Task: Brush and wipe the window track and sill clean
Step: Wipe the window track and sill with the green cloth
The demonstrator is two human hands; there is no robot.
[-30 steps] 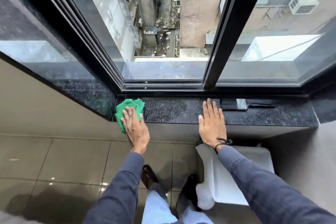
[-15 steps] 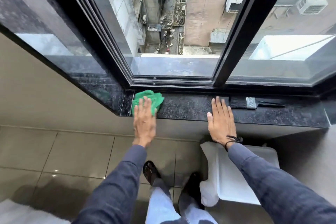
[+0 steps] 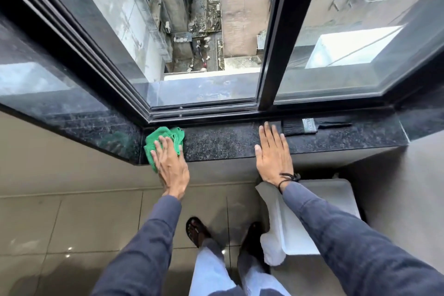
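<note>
Here my left hand (image 3: 171,163) presses flat on the green cloth (image 3: 165,140) at the sill's (image 3: 221,144) left corner. My right hand (image 3: 274,155) lies open and empty beside the brush (image 3: 300,126).

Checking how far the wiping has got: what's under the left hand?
The green cloth, pressed flat by the left hand on the dark stone sill near its left corner. The sill beneath the cloth is covered.

Left hand (image 3: 171,163) covers the near half of the green cloth (image 3: 168,138); the cloth's underside contact with the sill (image 3: 221,144) is hidden. Print on the brush (image 3: 310,125) ferrule is too small to read. Right forearm hides part of the white bin (image 3: 331,202). Both sleeves are cut off by the bottom edge.
</note>
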